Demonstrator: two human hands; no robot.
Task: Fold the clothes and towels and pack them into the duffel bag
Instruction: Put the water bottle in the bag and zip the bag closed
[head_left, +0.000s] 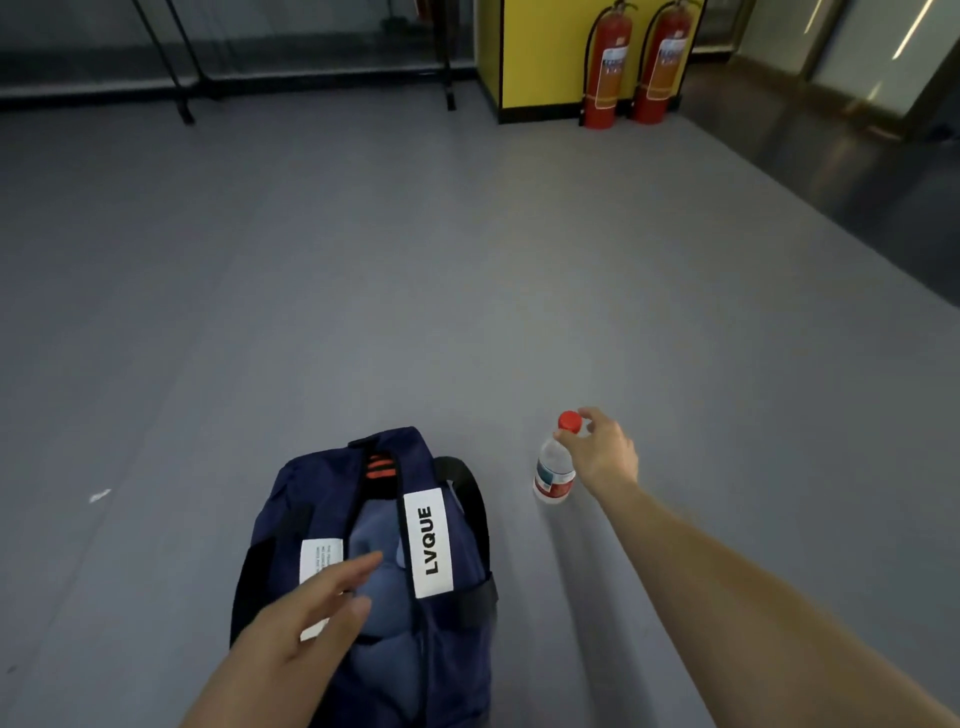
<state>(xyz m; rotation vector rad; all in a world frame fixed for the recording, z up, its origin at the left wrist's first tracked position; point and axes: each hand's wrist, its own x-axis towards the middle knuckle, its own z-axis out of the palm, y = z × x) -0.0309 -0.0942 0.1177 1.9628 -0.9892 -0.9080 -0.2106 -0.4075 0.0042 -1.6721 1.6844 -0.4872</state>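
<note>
1. While the duffel bag (291, 499) sits on the floor (363, 312) close in front of me, well away from the floor's far edge where two fire extinguishers (605, 67) stand, its top gapes between the black handles (470, 499). Blue cloth (384, 603) fills the opening, so I judge some of the packing is already done
2. My left grip (311, 618) is open, fingers straight and together, laid across the near left side of the bag's mouth and partly over a white tag (321, 558). I cannot tell whether it presses on the cloth or only hovers above it. I judge it is there to keep the mouth spread and the cloth down
3. My right grip (602, 452) pinches a water bottle (553, 467) at the neck, thumb and fingertips just under the red cap (570, 422). The bottle is about upright on the floor to the right of the bag, near it but not touching
4. Holding it by the neck keeps the soft body from being squeezed and lets one arm lift it alone. I judge the bottle is either bound for the bag or being cleared from beside it; which, I cannot say
</note>
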